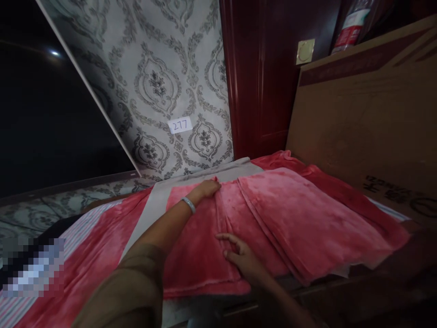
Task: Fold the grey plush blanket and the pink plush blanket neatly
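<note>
Under left hand (209,187), red cloth (196,243)

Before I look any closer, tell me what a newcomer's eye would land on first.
Most likely the pink-red plush cloth, layered in folds across the middle, with the left hand at a fold's far end and the right hand nearer. Next, the white card reading 277 on the patterned wallpaper behind. A big dark screen fills the upper left.
</note>
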Motion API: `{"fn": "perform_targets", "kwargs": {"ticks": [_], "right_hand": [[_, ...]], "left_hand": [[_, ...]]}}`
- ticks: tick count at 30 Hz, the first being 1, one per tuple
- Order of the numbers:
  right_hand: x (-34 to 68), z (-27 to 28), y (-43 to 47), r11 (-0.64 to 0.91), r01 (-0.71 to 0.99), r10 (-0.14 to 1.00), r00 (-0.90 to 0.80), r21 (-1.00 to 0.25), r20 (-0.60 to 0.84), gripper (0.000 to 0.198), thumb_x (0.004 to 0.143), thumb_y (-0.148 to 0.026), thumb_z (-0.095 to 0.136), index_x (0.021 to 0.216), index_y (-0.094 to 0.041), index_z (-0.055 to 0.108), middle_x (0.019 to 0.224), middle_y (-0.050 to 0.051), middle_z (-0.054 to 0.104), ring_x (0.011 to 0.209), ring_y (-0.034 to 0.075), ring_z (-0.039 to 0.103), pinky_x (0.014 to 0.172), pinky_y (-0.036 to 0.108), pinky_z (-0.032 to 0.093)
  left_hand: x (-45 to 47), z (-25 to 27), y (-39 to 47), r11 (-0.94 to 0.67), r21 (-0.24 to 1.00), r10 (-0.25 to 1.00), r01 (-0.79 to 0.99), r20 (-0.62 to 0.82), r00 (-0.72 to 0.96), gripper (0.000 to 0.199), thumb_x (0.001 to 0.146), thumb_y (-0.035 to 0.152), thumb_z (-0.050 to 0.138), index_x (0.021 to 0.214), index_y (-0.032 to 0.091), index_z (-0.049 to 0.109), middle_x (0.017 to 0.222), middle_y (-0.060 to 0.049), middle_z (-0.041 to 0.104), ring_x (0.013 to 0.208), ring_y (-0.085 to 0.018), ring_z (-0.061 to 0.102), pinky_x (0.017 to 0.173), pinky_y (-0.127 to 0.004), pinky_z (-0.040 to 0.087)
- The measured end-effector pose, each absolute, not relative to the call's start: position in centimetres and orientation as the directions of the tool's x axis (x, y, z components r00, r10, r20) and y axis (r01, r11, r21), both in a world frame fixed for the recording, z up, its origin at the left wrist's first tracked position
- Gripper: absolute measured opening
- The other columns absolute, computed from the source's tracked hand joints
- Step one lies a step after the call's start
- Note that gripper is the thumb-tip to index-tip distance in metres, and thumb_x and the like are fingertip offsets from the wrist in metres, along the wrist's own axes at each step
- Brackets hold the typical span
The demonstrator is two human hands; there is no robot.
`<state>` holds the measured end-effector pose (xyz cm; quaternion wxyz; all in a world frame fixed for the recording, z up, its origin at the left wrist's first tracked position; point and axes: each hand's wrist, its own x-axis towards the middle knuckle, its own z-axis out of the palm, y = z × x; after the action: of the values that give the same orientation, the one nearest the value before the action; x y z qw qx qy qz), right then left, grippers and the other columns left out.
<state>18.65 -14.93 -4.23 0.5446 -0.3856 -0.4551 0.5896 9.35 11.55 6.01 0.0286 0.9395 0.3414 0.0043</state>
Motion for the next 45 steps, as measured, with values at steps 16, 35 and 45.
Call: {"fn": "perform_targets", "kwargs": {"ticks": [16, 35, 45], "right_hand": [[21.3, -4.0, -15.1, 0.003, -0.13, 1.0, -0.003, -0.991, 0.003, 0.052, 0.068, -0.029, 0.064, 0.119, -0.022, 0.072, 0.096, 0.002, 0.071, 0.076, 0.018, 0.06, 0.068, 0.029, 0.051], [25.3, -3.1, -15.3, 0.176, 0.493, 0.972, 0.051, -0.852, 0.23, 0.064, 0.076, -0.023, 0.057, 0.139, -0.018, 0.06, 0.114, 0.009, 0.073, 0.106, 0.028, 0.066, 0.095, 0.041, 0.05], [24.8, -3.7, -15.8, 0.125, 0.704, 0.928, 0.166, -0.699, 0.333, 0.027, 0.086, -0.04, 0.056, 0.098, -0.019, 0.069, 0.092, 0.009, 0.067, 0.084, 0.023, 0.06, 0.078, 0.035, 0.046]], "left_hand": [[11.3, 2.8, 9.7, -0.712, 0.299, 0.694, 0.635, 0.168, 0.7, 0.066, 0.084, 0.009, 0.054, 0.15, 0.015, 0.044, 0.158, -0.015, 0.044, 0.148, -0.026, 0.039, 0.123, -0.042, 0.032], [-1.9, 0.8, -9.0, -0.686, 0.367, 0.692, 0.628, 0.062, 0.719, 0.057, 0.099, 0.047, 0.05, 0.153, 0.028, 0.044, 0.167, -0.008, 0.031, 0.155, -0.026, 0.024, 0.127, -0.053, 0.016], [-3.2, -0.4, -13.1, -0.672, 0.394, 0.706, 0.627, 0.085, 0.703, 0.061, 0.099, 0.053, 0.048, 0.154, 0.028, 0.042, 0.165, -0.008, 0.034, 0.154, -0.026, 0.026, 0.127, -0.053, 0.018]]}}
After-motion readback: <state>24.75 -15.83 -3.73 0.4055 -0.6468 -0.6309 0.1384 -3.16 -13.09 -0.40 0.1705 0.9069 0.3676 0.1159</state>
